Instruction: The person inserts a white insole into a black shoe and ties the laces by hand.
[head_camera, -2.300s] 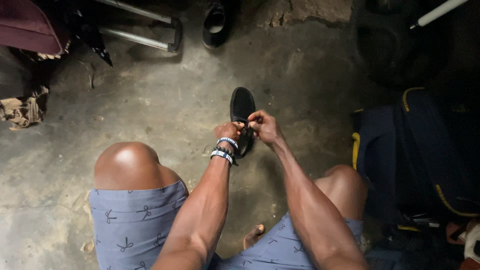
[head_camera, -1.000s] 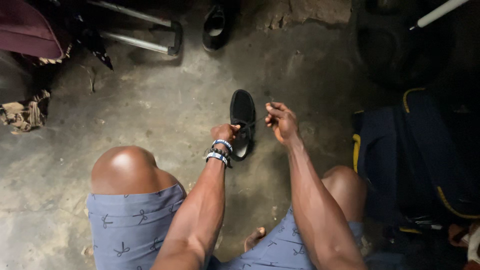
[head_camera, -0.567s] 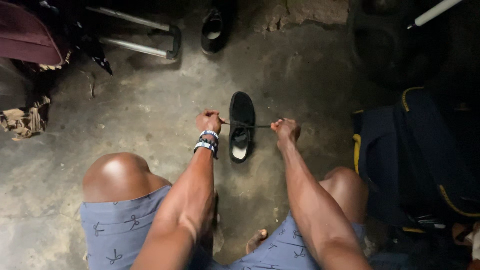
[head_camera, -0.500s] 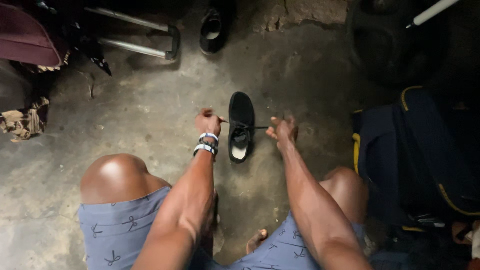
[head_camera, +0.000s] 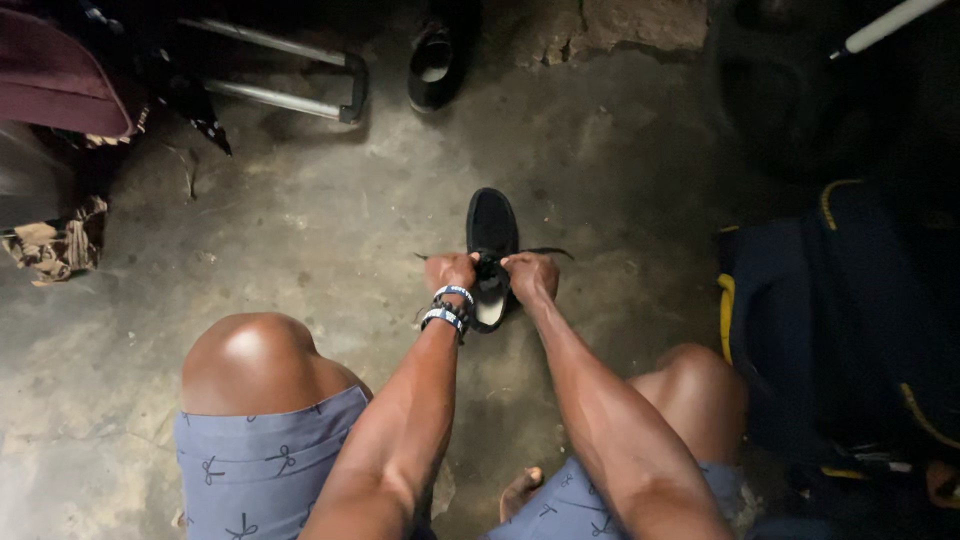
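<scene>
The black shoe (head_camera: 492, 250) lies on the concrete floor (head_camera: 300, 230), toe pointing away from the person, between and ahead of the two bare knees. Both hands meet over its laced middle. The left hand (head_camera: 450, 272) is closed, pinching a lace (head_camera: 548, 251) at the shoe's left edge; beaded bracelets (head_camera: 447, 310) ring its wrist. The right hand (head_camera: 532, 276) is closed on the lace at the right edge; a lace end trails out to the right of the shoe. The two hands lie just beside each other, nearly touching.

A second dark shoe (head_camera: 433, 66) stands well apart at the top. A metal handle (head_camera: 290, 85) lies to its left. A dark blue bag (head_camera: 830, 330) with yellow trim sits at the right. Blue patterned shorts (head_camera: 260, 465) cover the thighs.
</scene>
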